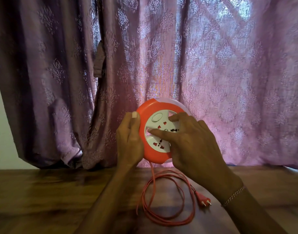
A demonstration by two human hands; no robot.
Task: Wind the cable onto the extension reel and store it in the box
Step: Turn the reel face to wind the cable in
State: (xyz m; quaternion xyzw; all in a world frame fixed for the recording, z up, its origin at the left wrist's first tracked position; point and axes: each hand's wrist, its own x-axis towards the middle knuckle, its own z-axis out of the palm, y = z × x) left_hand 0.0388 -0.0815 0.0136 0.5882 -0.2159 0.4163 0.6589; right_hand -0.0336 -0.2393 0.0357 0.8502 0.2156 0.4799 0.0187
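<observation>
cable [163, 200] mostly lies unwound in loops below both hands, left hand [129, 141] gripping the reel [145, 132] rim, right hand [190, 141] fingers spread on its face, no box in view.

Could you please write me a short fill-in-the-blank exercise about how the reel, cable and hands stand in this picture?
1. The left hand grips the orange reel by its ____ edge.
2. The right hand has its fingers on the reel's ____ centre disc with the sockets.
3. The loose cable lies in loops on the wooden ____.
4. The plug at the cable's end has ____ pins.

Missing words: left; white; table; two
</observation>
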